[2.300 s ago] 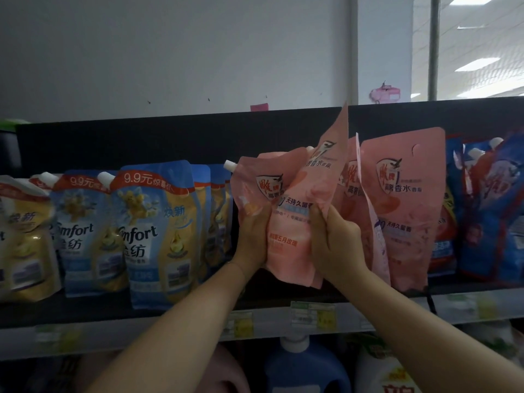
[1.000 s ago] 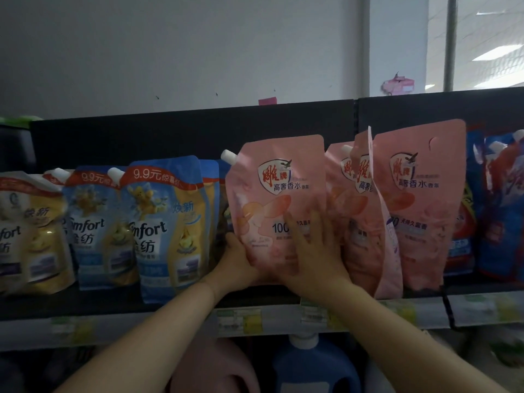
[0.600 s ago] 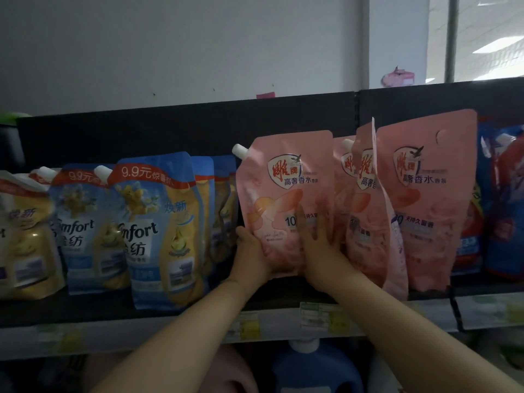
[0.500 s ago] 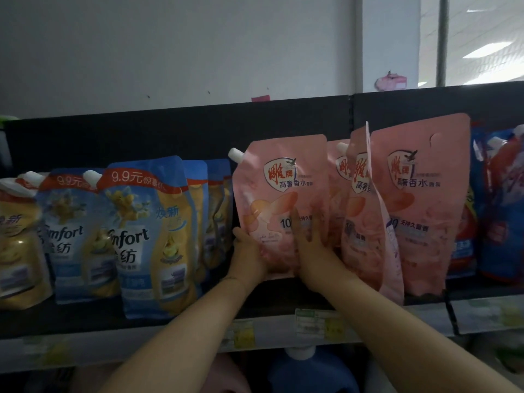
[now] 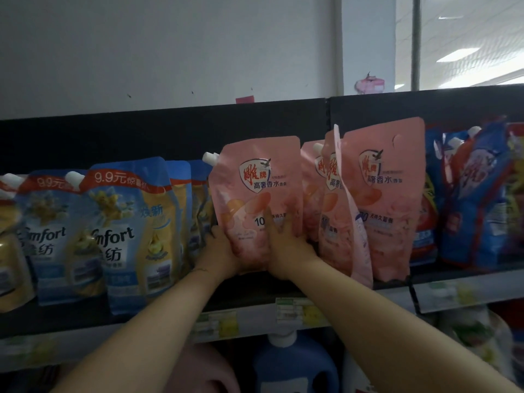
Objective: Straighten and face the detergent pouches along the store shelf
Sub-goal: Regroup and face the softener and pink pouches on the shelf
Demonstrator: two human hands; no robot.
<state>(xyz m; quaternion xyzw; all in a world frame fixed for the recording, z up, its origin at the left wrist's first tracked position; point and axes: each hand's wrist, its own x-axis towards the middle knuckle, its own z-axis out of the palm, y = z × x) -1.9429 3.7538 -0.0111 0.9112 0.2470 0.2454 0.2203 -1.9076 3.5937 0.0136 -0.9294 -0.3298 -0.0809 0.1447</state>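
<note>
A pink detergent pouch (image 5: pixel 259 177) with a white spout stands upright on the dark shelf (image 5: pixel 255 290), its label facing me. My left hand (image 5: pixel 219 252) grips its lower left edge, fingers curled behind it. My right hand (image 5: pixel 285 248) presses flat on its lower front, fingers spread upward. To its right stand more pink pouches: one turned edge-on (image 5: pixel 344 211) and a large one facing front (image 5: pixel 388 194).
Blue and yellow Comfort pouches (image 5: pixel 127 231) fill the shelf to the left. Blue and red pouches (image 5: pixel 476 199) crowd the right end. Price tags (image 5: pixel 295 310) line the shelf rail. A blue jug (image 5: pixel 292 364) and a pink container stand on the lower shelf.
The pink pouch was tilted and twisted between both hands; now it stands upright facing front. My right hand went from gripping its edge to pressing flat on its front.
</note>
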